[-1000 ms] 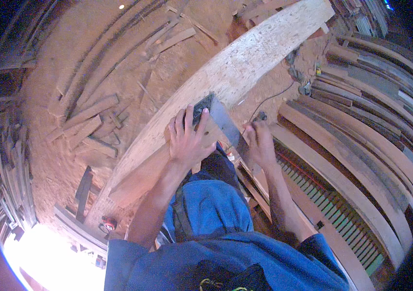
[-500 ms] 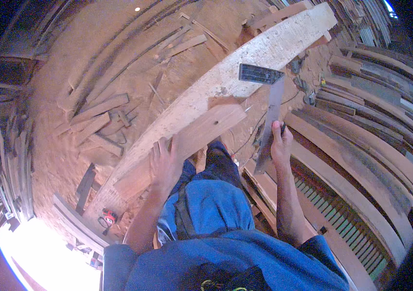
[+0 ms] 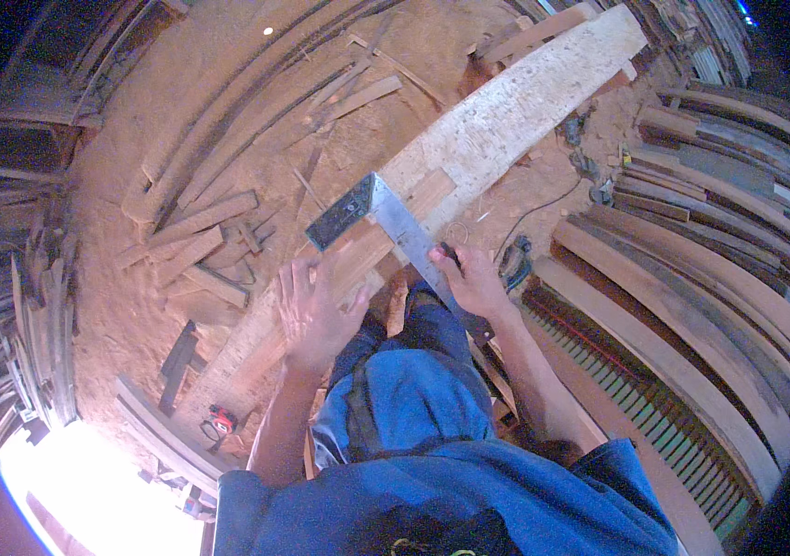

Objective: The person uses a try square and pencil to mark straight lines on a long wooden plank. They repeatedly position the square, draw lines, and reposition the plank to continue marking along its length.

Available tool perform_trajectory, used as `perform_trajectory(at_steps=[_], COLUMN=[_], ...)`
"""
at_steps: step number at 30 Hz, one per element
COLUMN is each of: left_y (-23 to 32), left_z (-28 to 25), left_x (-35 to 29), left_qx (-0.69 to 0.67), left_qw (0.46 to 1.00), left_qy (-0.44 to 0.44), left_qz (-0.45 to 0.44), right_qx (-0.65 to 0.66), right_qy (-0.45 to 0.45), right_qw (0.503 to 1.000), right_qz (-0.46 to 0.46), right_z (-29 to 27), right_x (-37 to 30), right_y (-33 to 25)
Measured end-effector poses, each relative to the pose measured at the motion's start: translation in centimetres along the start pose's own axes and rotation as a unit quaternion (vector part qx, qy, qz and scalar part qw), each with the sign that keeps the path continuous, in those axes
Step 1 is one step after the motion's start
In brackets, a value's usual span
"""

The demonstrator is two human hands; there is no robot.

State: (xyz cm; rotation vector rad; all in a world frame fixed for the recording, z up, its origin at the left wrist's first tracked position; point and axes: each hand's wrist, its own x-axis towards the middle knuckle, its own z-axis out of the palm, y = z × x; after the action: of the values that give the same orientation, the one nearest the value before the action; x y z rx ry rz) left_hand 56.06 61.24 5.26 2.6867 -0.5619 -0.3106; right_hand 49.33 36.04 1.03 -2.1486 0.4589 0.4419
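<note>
My right hand is closed around the metal blade of a try square. The square's dark stock lies across the far side of a short reddish board, with the blade angled back toward me. A small dark item shows by my right thumb, too little of it to name. With fingers spread, my left hand rests at the board, just nearer than the stock, and hides part of it. Underneath is a long, pale, worn plank running from lower left to upper right.
Stacked planks fill the right side, beside a slatted grate. A dark corded power tool sits right of my legs. A red and black tape measure lies at lower left. Wood offcuts litter the dusty floor.
My right hand has brought the try square left and turned it, from beyond the board's right end onto the board. My left hand has its fingers spread wider.
</note>
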Motion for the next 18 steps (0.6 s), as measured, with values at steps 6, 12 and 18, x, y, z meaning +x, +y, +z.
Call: perform_trajectory(at_steps=[6, 12, 18], left_y=[1.9, 1.1, 0.3], left_z=[2.2, 4.3, 5.0], left_x=[4.7, 6.4, 6.2], left_qx=[-0.013, -0.048, -0.045], left_qw=[0.999, 0.997, 0.992], left_qy=[0.039, -0.023, 0.045], left_qz=[0.027, 0.058, 0.110], right_qx=[0.048, 0.038, 0.145], right_qy=[0.021, -0.063, -0.052], right_qw=[0.996, 0.996, 0.987], right_qz=[-0.075, 0.050, 0.051], right_z=[-1.4, -3.5, -3.2], right_x=[0.3, 0.7, 3.2], right_y=[0.7, 1.0, 0.0])
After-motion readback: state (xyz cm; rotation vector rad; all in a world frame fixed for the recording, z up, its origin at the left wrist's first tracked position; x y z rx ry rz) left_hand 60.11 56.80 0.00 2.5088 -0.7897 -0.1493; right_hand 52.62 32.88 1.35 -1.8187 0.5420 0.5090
